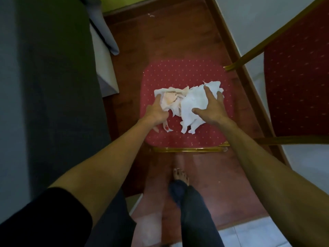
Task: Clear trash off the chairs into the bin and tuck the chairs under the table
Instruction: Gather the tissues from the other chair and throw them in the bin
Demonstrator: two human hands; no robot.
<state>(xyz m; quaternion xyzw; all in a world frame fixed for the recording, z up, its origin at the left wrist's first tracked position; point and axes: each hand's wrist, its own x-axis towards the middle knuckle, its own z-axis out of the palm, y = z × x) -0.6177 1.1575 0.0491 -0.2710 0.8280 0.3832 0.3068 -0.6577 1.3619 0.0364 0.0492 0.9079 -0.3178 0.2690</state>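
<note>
Head cam showed torn tissue paper (pixel 192 104) heaped on the red chair seat (pixel 179 72). Left hand (pixel 156 111) pinched its edge, right hand (pixel 211 107) lay spread flat on top. Feather-light, floppy stuff that probably tears easily, so I'd scoop from both sides.

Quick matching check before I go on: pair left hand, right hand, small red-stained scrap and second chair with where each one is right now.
Things:
1. left hand
2. right hand
3. small red-stained scrap
4. second chair

Places:
A. fingers spread on the white tissue
B. on the crumpled stained tissue
C. at the right edge of view
D. on the seat near the left wrist

Pairs: 1-B, 2-A, 3-D, 4-C
</note>
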